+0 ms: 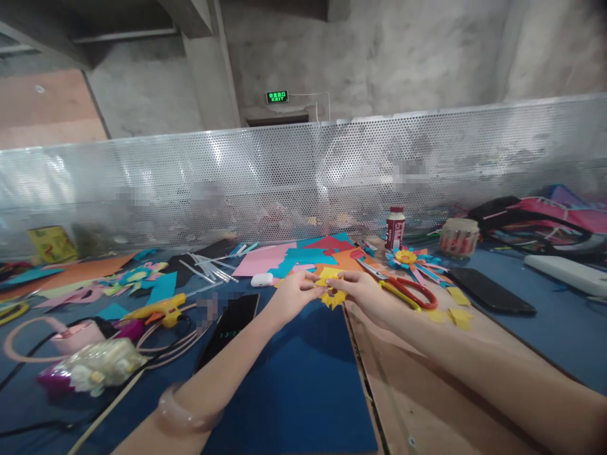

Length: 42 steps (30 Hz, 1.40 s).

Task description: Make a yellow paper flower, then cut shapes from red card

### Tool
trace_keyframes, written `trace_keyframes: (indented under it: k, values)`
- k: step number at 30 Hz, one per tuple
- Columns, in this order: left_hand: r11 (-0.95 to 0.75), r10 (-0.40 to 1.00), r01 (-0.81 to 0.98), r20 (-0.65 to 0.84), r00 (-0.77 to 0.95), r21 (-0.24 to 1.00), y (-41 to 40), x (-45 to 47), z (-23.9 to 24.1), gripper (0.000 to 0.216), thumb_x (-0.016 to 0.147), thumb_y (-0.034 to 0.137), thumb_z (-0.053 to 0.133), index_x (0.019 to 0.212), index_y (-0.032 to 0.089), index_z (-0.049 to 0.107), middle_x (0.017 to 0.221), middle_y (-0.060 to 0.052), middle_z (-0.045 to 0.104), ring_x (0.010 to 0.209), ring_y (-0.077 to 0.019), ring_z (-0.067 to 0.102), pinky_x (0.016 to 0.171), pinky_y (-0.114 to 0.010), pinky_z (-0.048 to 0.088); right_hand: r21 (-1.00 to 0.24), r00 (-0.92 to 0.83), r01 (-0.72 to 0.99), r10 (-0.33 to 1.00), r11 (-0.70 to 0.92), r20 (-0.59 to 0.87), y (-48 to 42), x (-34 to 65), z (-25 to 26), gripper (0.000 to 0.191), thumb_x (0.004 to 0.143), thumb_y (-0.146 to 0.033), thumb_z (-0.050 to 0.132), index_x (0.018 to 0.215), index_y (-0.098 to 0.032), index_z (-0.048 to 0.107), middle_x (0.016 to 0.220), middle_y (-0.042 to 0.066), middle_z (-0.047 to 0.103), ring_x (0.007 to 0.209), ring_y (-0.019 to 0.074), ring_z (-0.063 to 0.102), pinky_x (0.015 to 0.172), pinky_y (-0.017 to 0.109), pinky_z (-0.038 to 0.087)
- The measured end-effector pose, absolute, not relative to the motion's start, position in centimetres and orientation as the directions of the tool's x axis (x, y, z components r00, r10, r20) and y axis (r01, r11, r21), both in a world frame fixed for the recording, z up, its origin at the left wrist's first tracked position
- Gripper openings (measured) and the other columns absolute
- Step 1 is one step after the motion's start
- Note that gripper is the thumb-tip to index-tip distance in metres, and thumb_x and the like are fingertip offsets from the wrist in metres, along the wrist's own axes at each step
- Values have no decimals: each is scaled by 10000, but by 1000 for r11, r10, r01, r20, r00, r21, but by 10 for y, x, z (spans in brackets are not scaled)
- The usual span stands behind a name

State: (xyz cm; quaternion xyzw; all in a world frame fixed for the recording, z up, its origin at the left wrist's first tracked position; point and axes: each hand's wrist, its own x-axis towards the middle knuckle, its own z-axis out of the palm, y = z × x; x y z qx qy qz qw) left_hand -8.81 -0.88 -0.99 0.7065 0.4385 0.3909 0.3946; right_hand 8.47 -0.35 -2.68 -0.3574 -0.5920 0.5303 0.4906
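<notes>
Between my two hands, above the blue board, is a yellow paper flower with pointed petals. The fingers of my left hand pinch its left side. My right hand grips it from the right, thumb and fingers at its edge. A yellow paper piece shows just behind the flower; whether it is joined to it I cannot tell. Red-handled scissors and a yellow-handled pair lie just beyond my right hand. Small yellow paper squares rest by my right forearm.
Coloured paper sheets and white glue sticks lie at the back. A yellow glue gun, cables and a phone are on the left. A blue paper flower, bottle, jar and black phone stand or lie right.
</notes>
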Motion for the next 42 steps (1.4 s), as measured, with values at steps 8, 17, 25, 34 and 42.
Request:
trace_keyframes:
  k: [8,17,25,34,42]
  values:
    - [-334,923,282,252,291,899,-10,-86,-10,384,699,321,653,999,156,479,861,-91,679,856,-213,644,775,-350,470,-971,-243,-235,965,38,96,-4,83,-25,226,589,-322,737,703,-134,688,750,60,649,709,145,567,634,262,391]
    - [-410,898,294,325,296,863,-15,-84,-6,443,706,258,642,1106,150,485,909,-84,633,848,-189,614,758,-334,465,-960,-195,-267,971,80,136,-11,81,-22,124,550,-233,726,601,-139,664,669,31,637,677,141,548,635,268,365]
    - [-381,900,283,284,331,880,-15,-82,-6,425,715,292,622,1098,162,492,825,-44,637,812,-181,605,762,-329,446,-955,-171,-274,972,109,160,-13,81,-20,110,548,-220,720,595,-144,655,663,30,635,664,147,556,631,274,387]
    - [-307,932,249,237,275,919,-10,-83,-7,255,747,392,547,854,164,586,862,-42,632,808,-167,587,697,-282,457,-951,-209,-282,959,127,190,-10,84,-20,194,581,-313,732,634,-151,640,714,38,639,697,143,568,652,262,403]
    - [-356,918,246,289,272,901,-14,-81,-3,215,729,318,584,872,159,562,854,-43,632,798,-157,592,731,-297,467,-929,-236,-350,948,122,214,-12,85,-19,213,617,-308,715,761,-169,642,822,34,631,755,136,570,669,256,410]
